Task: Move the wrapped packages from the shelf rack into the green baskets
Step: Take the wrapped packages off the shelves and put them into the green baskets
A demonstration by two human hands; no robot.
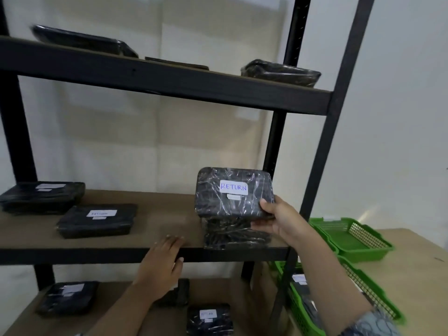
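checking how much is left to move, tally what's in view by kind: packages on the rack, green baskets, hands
black wrapped packages: 10, counting the held one and a flat, unclear one up top
green baskets: 2
hands: 2, left hand and right hand
total: 14

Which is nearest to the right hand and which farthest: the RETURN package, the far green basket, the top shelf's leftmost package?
1. RETURN package, gripped by the right hand.
2. Far green basket, just to its right.
3. Leftmost package, on the top shelf, far left.
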